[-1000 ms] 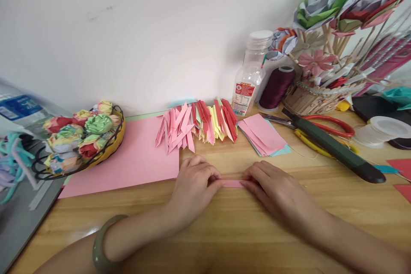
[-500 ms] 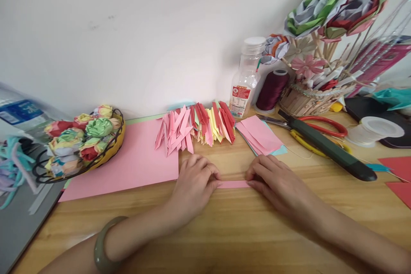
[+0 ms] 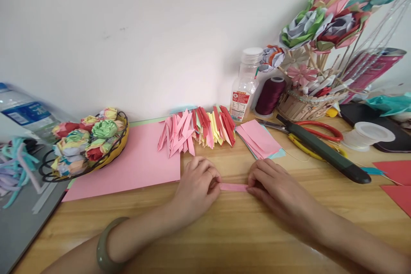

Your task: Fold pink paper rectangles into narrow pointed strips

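Note:
A narrow folded strip of pink paper [image 3: 234,187] is stretched between my two hands, low over the wooden table [image 3: 205,239]. My left hand [image 3: 199,184] pinches its left end between thumb and fingers. The right end is pinched by my right hand [image 3: 272,186]; both ends are hidden under the fingers. Just beyond the hands lies a row of folded paper pieces, pink ones [image 3: 177,132] at the left and red and yellow ones [image 3: 213,126] beside them. A small stack of pink paper slips [image 3: 259,138] sits behind my right hand, with blue slips under it.
Large pink sheets [image 3: 144,158] lie at the left under a basket of paper flowers [image 3: 123,141]. At the right are scissors [image 3: 321,130], a dark-handled cutter [image 3: 327,152], a white spool [image 3: 369,135], purple thread [image 3: 270,96], a clear bottle [image 3: 245,81] and a flower holder [image 3: 302,105].
The hands stay almost in place, both pinching the strip. Its visible part lengthened slightly at first, and it now looks a little tilted. The camera view has shifted slightly.

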### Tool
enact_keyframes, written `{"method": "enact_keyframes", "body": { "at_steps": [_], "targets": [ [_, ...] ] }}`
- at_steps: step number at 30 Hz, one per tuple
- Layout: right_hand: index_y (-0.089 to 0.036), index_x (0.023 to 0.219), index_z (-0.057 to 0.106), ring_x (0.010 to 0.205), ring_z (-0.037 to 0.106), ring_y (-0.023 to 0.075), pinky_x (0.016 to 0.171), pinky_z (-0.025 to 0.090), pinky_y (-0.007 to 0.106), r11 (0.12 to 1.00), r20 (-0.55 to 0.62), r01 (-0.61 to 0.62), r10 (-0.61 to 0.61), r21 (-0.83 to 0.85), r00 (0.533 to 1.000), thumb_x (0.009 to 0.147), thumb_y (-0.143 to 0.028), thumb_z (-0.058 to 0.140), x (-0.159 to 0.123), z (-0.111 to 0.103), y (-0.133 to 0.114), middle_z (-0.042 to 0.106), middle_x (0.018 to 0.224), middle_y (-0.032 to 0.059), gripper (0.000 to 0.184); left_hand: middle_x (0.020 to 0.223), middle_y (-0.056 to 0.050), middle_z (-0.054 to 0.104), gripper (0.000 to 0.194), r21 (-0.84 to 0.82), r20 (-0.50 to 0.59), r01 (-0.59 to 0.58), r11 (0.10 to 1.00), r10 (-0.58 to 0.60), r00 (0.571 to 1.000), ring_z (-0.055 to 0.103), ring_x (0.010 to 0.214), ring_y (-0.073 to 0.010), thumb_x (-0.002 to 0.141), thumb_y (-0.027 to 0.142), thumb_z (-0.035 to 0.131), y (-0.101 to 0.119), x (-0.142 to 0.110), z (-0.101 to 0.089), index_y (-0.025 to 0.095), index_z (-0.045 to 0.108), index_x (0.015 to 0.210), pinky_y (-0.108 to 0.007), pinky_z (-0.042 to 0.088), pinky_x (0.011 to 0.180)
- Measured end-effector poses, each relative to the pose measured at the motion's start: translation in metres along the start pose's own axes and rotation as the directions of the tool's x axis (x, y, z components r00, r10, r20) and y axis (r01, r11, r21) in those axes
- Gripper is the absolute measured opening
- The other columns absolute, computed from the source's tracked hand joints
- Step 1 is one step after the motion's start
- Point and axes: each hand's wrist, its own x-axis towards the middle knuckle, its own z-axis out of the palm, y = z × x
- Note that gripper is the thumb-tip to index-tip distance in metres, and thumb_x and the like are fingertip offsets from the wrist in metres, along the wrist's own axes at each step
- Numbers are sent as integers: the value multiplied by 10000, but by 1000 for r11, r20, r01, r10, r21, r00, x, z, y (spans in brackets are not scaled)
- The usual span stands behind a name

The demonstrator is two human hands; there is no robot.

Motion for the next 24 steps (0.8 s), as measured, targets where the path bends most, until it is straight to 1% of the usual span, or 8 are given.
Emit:
{"method": "enact_keyframes", "body": {
  "at_steps": [3, 5, 7, 10, 12, 16, 20, 24],
  "targets": [
    [-179, 770, 524, 778, 492, 211, 690, 425, 381, 998, -55, 38, -41, -52, 998, 891, -166, 427, 0, 2, -3, 548, 845, 84, 156, 947, -29, 597, 99, -32, -10, -41, 999, 40, 999, 459, 950, -210, 804, 184, 638, -1, 1, 0, 179, 608, 898, -367, 403, 819],
    [-176, 770, 525, 765, 497, 205, 685, 426, 373, 998, -60, 41, -44, -50, 997, 894, -170, 429, 1, 3, -3, 550, 836, 81, 157, 908, -21, 612, 42, -72, -15, -48, 996, 48, 999, 473, 929, -199, 814, 178, 633, -1, 2, 0, 180, 622, 855, -353, 405, 813],
    [-175, 794, 532, 764, 509, 198, 678, 431, 354, 1000, -64, 25, -26, -18, 998, 891, -176, 444, 1, 4, -3, 559, 831, 71, 131, 822, -6, 616, 60, -136, -8, -13, 991, 12, 1000, 492, 887, -182, 811, 122, 621, 0, 2, -1, 170, 616, 775, -324, 410, 788],
    [-178, 931, 567, 812, 539, 198, 696, 441, 337, 998, -87, 37, -33, 44, 996, 883, -202, 484, 1, 5, -2, 596, 882, 65, 99, 779, -3, 602, 106, -229, 32, 79, 970, -74, 997, 523, 849, -166, 794, 71, 607, 4, 2, -3, 164, 612, 743, -291, 422, 758],
    [-198, 992, 590, 815, 558, 183, 705, 444, 317, 992, -92, 78, -68, 101, 993, 901, -204, 463, 0, 5, -1, 626, 891, 52, 157, 791, -10, 592, 88, -282, 65, 128, 951, -114, 991, 542, 811, -157, 791, 83, 603, 6, 2, -3, 160, 616, 751, -269, 430, 718],
    [-224, 998, 630, 762, 579, 152, 678, 441, 274, 970, -119, 142, -120, 196, 986, 919, -181, 423, -2, 4, -4, 656, 845, 32, 226, 783, -4, 619, 14, -411, 119, 171, 895, -133, 984, 569, 730, -137, 791, 157, 632, 8, -1, -2, 160, 633, 805, -238, 433, 663],
    [-209, 995, 637, 730, 582, 155, 648, 435, 270, 973, -116, 161, -143, 166, 983, 919, -203, 418, -3, 4, -12, 646, 797, 42, 231, 699, 6, 624, 78, -437, 74, 150, 887, -130, 989, 559, 649, -119, 805, 225, 647, 10, -4, 0, 172, 680, 759, -217, 414, 611],
    [-179, 924, 635, 647, 580, 140, 591, 411, 252, 980, -47, 158, -153, 118, 987, 946, -235, 354, -5, 5, -17, 638, 724, 40, 287, 678, 7, 642, 60, -454, 3, 27, 891, -29, 1000, 558, 625, -109, 805, 188, 650, 11, -6, 4, 167, 693, 768, -204, 415, 608]
  ]
}}
